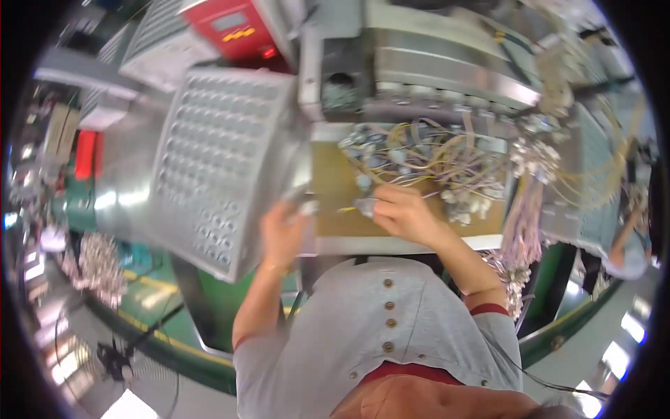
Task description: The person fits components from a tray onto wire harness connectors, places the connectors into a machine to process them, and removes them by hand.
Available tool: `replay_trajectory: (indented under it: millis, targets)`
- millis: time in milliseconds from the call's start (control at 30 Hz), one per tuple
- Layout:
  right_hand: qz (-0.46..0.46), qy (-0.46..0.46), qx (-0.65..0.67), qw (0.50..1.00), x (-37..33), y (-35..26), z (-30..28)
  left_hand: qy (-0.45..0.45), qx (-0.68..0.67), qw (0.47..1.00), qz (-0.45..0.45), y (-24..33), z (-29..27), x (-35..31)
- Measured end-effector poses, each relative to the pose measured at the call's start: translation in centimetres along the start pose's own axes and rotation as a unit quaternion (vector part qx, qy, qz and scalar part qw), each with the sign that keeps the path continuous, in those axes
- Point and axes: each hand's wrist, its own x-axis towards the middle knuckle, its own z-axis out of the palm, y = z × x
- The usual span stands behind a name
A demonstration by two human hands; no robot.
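Note:
My right hand [405,213] is closed in a pinch over the tan work surface [331,164]. Between its fingertips is a small grey part [364,207], with a short yellowish wire end showing beside it. To the left, near the tray's lower right side, my left hand [282,234] is smeared by motion. A small pale thing [309,207] shows at its fingertips; whether the fingers grip it is unclear. Just beyond my right hand lies a tangled pile of wired parts [419,150], with yellow and purple leads, small grey pieces and white connectors.
A tilted grey tray [216,140] with rows of round pockets stands at the left; several near pockets hold small parts. Behind it is a red device [234,28]. A metal machine [453,66] borders the back. Bundled wires [527,216] hang over the right edge.

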Motion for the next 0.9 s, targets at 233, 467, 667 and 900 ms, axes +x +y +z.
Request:
replay_trajectory:
  millis: [233, 467, 667, 900]
  targets:
    - [0.092, -0.021, 0.203, 0.975, 0.4, 0.1, -1.2, 0.287, 0.488, 0.823, 0.042, -6.3, -16.8, 4.2]
    - [0.233, -0.015, 0.257, 0.938, 1.1, -0.8, -2.0, 0.207, 0.601, 0.772, -0.004, -5.6, -15.4, 3.1]
    - [0.176, 0.025, 0.158, 0.971, 1.9, -1.2, -1.9, 0.178, 0.164, 0.969, 0.041, -1.0, -9.8, 2.7]
    - [0.22, 0.067, 0.165, 0.959, 2.5, -2.0, -1.5, -0.093, -0.295, 0.951, -0.025, 3.5, 2.7, 1.1]
